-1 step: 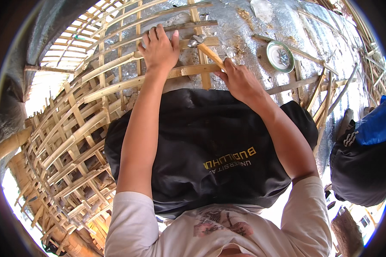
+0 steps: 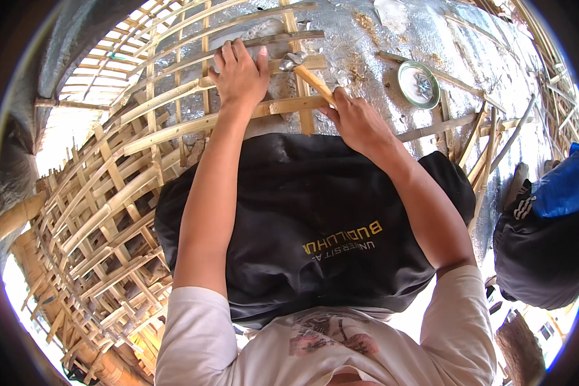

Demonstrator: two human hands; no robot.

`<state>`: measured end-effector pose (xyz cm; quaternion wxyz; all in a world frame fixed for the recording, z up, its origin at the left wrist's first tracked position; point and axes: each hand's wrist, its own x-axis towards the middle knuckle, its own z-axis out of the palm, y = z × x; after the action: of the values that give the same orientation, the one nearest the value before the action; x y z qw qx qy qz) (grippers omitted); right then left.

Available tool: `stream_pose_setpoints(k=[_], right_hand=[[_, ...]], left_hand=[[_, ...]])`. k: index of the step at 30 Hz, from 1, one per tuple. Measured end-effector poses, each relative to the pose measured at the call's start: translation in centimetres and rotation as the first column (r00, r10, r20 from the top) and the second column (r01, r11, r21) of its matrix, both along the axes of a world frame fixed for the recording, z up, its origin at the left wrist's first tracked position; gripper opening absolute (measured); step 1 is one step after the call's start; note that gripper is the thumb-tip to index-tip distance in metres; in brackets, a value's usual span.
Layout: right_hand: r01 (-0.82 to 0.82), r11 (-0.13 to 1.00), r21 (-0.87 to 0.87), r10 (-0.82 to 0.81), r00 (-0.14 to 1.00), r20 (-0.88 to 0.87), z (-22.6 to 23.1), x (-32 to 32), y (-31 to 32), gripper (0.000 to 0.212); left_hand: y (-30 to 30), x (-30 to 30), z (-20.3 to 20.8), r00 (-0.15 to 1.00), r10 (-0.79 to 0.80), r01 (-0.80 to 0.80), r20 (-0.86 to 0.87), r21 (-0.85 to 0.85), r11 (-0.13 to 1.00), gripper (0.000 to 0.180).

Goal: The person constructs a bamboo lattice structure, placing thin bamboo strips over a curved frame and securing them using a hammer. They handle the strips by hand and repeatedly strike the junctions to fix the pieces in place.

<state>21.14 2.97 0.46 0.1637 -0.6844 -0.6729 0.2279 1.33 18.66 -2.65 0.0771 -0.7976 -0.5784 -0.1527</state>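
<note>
Right hand (image 2: 360, 122) closed round a wooden-handled hammer (image 2: 305, 74), head resting on the bamboo lattice (image 2: 174, 128). Left hand (image 2: 241, 74) flat, fingers spread, pressing a strip (image 2: 289, 104) just beside it. Nothing visibly shifted; work mid-step.

We see a curved lattice of split bamboo strips (image 2: 141, 193) carrying everything here, its slats crossing in a loose weave that bends away to the left. Over its upper right part lies a silvery foil sheet (image 2: 373, 58), crinkled, with more strips across it. A round green-rimmed tin (image 2: 418, 83) sits on the foil, holding what may be nails. A black cloth (image 2: 315, 219) drapes over the lattice's near edge.
</note>
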Motion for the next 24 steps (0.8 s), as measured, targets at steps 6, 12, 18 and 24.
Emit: stream_pose_setpoints(k=[6,12,18,24], right_hand=[[0.034,0.999,-0.011,-0.035,0.997,-0.062,0.6,0.0,0.2,0.031],[0.087,0.96,0.265,-0.051,0.989,-0.141,0.4,1.4,0.3,0.028],[0.17,0.968,0.183,-0.115,0.954,-0.276,8.8,0.4,0.0,0.025],[0.16,0.934,0.32,-0.066,0.956,-0.286,8.3,-0.7,-0.2,0.019]], left_hand=[[0.1,0.5,-1.4,0.998,0.056,-0.051,0.04,-0.133,0.99,0.079],[-0.1,0.9,-1.7,0.998,0.053,-0.055,-0.018,-0.149,0.987,0.071],[0.1,0.7,-2.0,0.997,0.074,-0.075,-0.013,-0.136,0.988,0.07],[0.2,0.5,-2.1,0.995,0.082,-0.087,-0.06,-0.093,0.992,0.069]])
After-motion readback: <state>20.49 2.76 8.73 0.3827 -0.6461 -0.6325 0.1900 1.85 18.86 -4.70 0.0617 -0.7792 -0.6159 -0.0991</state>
